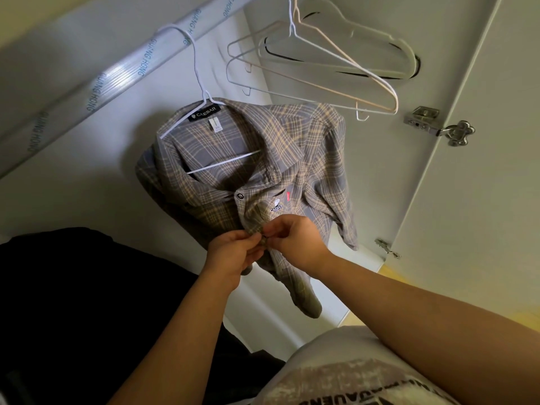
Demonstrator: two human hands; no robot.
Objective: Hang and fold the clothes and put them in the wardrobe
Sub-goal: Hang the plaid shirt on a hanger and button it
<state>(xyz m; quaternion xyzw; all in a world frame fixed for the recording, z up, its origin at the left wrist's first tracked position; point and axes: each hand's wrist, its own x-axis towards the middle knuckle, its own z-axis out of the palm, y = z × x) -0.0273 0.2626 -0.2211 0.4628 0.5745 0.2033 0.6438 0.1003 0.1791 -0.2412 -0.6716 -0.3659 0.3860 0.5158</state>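
A grey and yellow plaid shirt (292, 159) hangs on a white wire hanger (198, 83) from the wardrobe rail (96, 83). Its top button is fastened. My left hand (233, 252) and my right hand (295, 238) meet at the shirt's front placket, just below the chest logo. Both pinch the fabric edges around a button between fingers and thumbs. The shirt's lower part hangs below my hands, partly hidden by them.
Several empty hangers (321, 62) hang to the right of the shirt on the same rail. The open wardrobe door (467, 171) with metal hinges stands at the right. A dark garment (73, 287) fills the lower left.
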